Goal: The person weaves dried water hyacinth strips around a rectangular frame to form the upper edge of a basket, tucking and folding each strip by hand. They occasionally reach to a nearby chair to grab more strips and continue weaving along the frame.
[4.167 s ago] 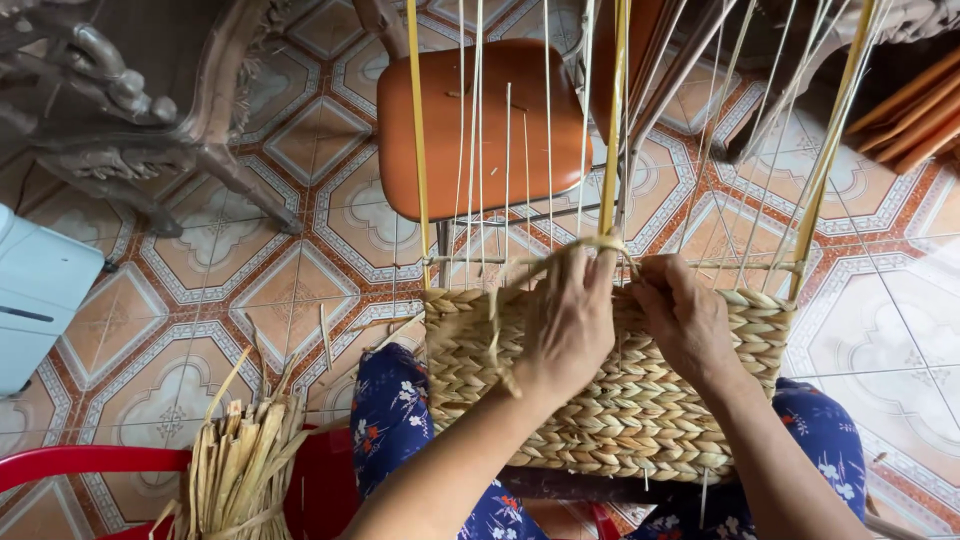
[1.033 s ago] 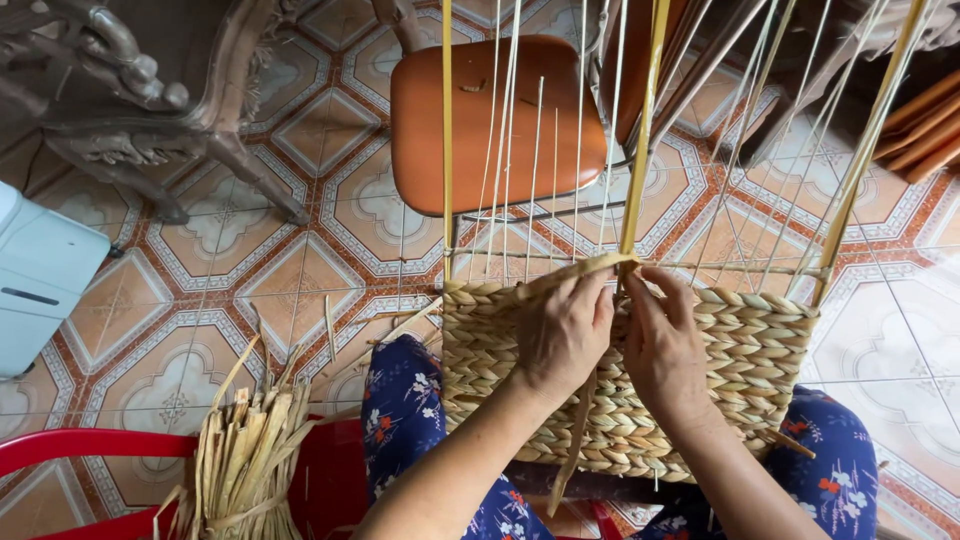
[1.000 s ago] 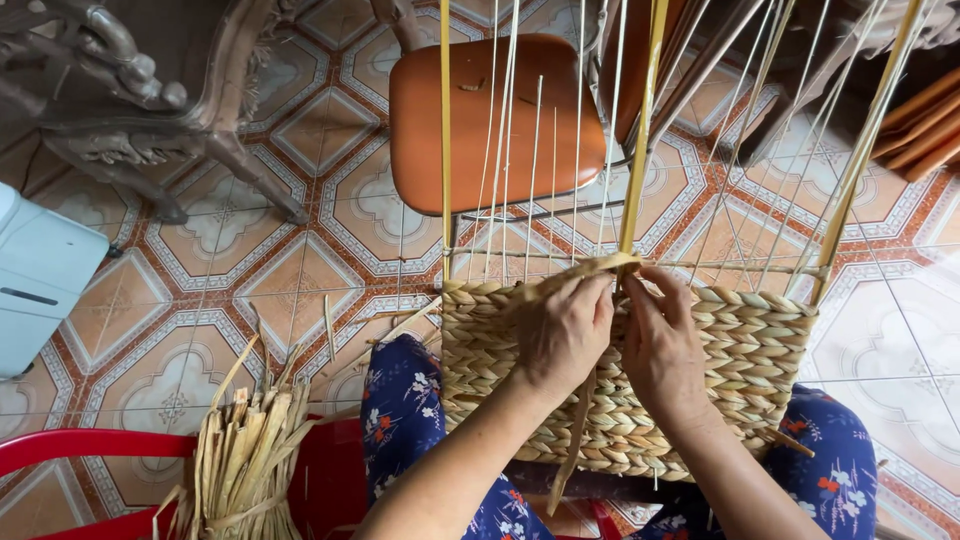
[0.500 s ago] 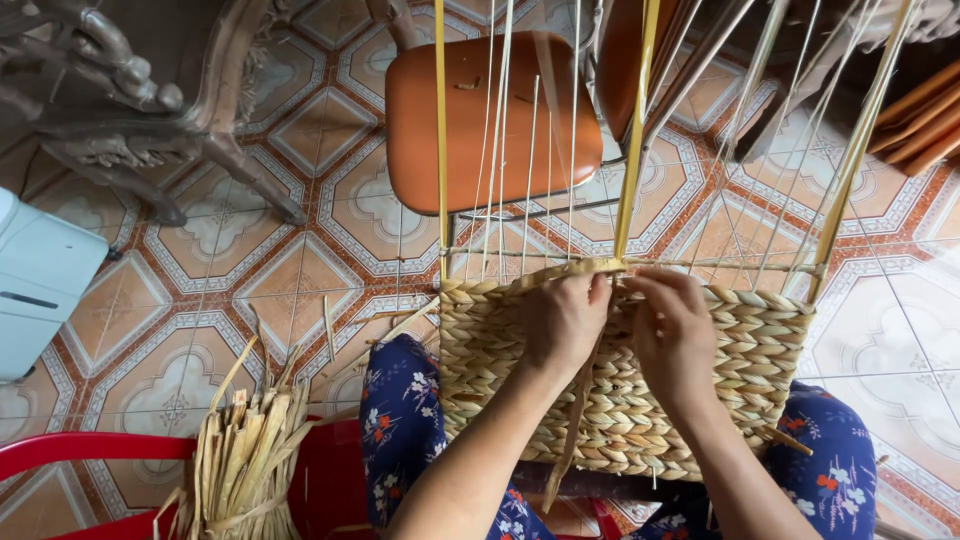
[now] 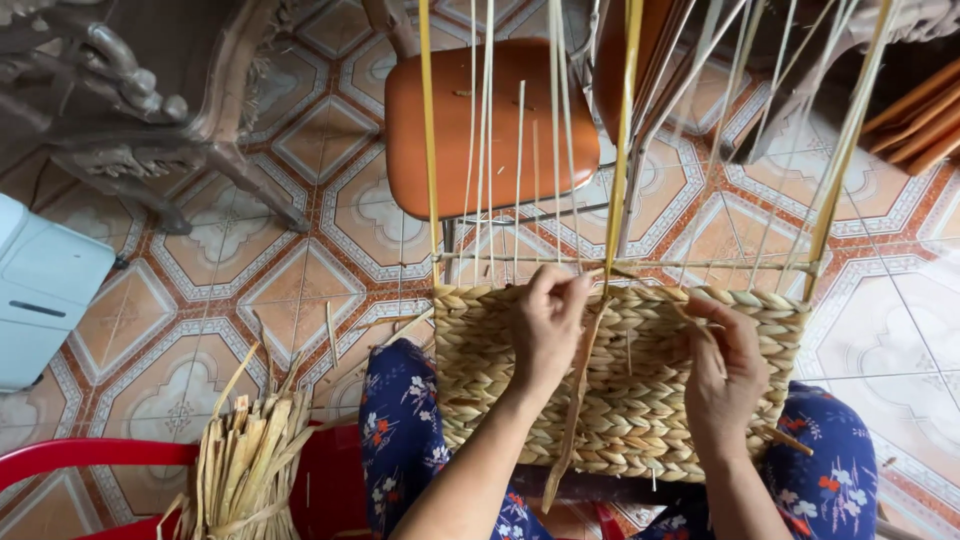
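Both hands have parted: left hand (image 5: 545, 330) pinches the loose strand (image 5: 575, 400); right hand (image 5: 722, 375), toward 3 o'clock, presses the woven basket (image 5: 620, 420).

Bare arms, floral trousers

Both forearms are uncovered, with no sleeves showing, and the left hand (image 5: 545, 325) and right hand (image 5: 725, 370) wear no gloves or visible jewellery. The legs are clad in dark blue trousers (image 5: 400, 440) printed with small white, pale blue and red flowers.
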